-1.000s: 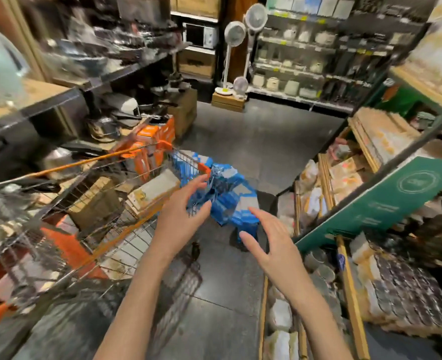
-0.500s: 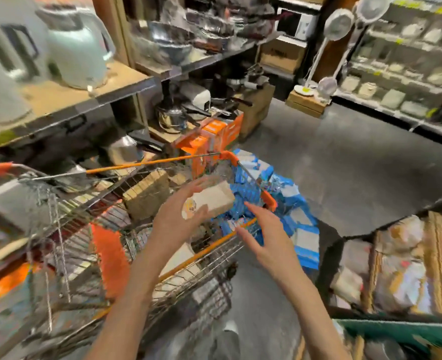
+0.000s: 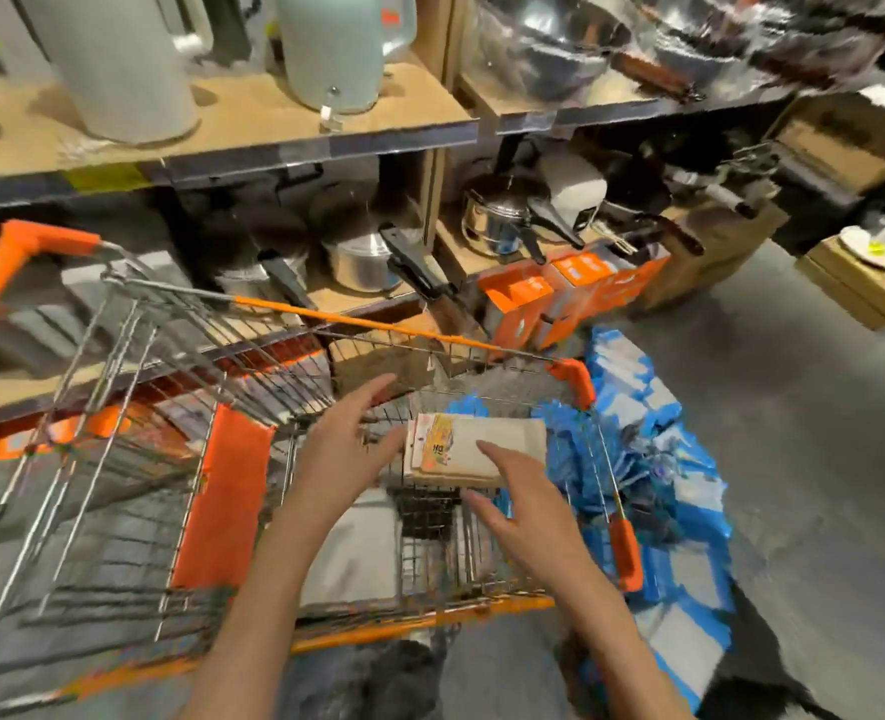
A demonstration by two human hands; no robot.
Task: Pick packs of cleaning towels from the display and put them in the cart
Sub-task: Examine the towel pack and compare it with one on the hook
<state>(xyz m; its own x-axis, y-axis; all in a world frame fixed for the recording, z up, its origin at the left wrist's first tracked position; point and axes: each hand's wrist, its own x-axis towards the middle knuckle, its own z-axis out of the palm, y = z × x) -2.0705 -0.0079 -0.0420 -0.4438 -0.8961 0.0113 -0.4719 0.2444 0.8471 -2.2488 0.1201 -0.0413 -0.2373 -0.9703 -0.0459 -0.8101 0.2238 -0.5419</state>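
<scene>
Head view, looking down into a wire cart (image 3: 134, 459) with orange rim trim and an orange handle at upper left. Inside the basket, toward its far right end, a beige pack of cleaning towels (image 3: 482, 452) with a yellow-orange label on its left end, lying flat and slightly tilted, between both hands. Left hand (image 3: 344, 449) over the basket, fingers spread apart, fingertips just beside or touching the labelled end of the pack; contact too blurred to confirm, no closed grip visible. Right hand (image 3: 523, 504) also spread open, index finger stretched over the near edge of the pack, thumb below it; not clamped on it. Under the hands, a pale flat package (image 3: 349, 553) on the basket floor, and an orange panel (image 3: 225, 501) upright across the basket. Blue-and-white wrapped packs (image 3: 653, 459) stacked on the grey floor (image 3: 804, 433) just outside the cart's right side. Beyond the cart, shelves: pale kettles (image 3: 118, 65) on the wooden upper shelf, steel pots (image 3: 492, 220) with black handles on the lower one, orange boxes (image 3: 570, 293) near the cart's far corner. Heavy motion blur at the edges.
</scene>
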